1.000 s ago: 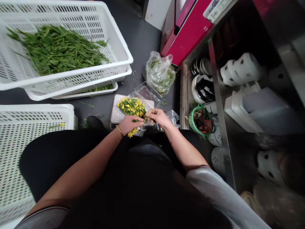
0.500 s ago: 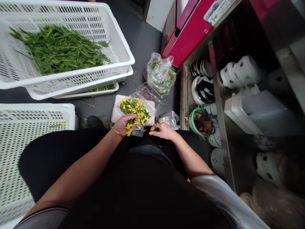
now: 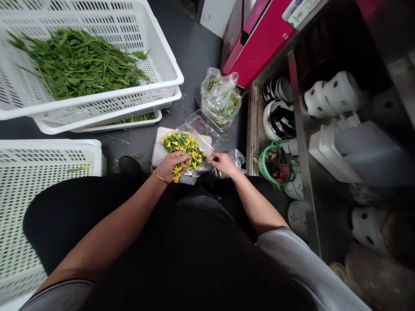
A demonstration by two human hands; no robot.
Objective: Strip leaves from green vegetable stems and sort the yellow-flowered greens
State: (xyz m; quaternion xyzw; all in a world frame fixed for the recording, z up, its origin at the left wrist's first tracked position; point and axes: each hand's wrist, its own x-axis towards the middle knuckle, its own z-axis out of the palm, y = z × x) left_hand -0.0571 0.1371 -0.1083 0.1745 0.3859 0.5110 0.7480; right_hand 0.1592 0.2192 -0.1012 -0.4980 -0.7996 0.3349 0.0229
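Observation:
Yellow-flowered green stems (image 3: 187,147) lie heaped in a clear plastic container, whose clear lid (image 3: 204,123) stands folded back behind them. Beneath it is a white board-like base (image 3: 158,153). My left hand (image 3: 173,165), with a gold bangle at the wrist, is closed around a small bunch of yellow-flowered stems (image 3: 177,173), blossoms hanging below the fingers. Just right of the container, my right hand (image 3: 223,162) is pinched at the container's edge; whatever lies between its fingertips is too small to make out.
White plastic crates with leafy greens (image 3: 81,65) stand at upper left, and another white crate (image 3: 48,164) is below. A clear bag of greens (image 3: 218,97) sits behind the container. To the right are a green basket (image 3: 274,166) and a metal shelf (image 3: 300,116) holding white dishes.
My right hand has moved up and slightly right, from near my lap to the container's right edge. My left hand keeps its bunch and has shifted only slightly.

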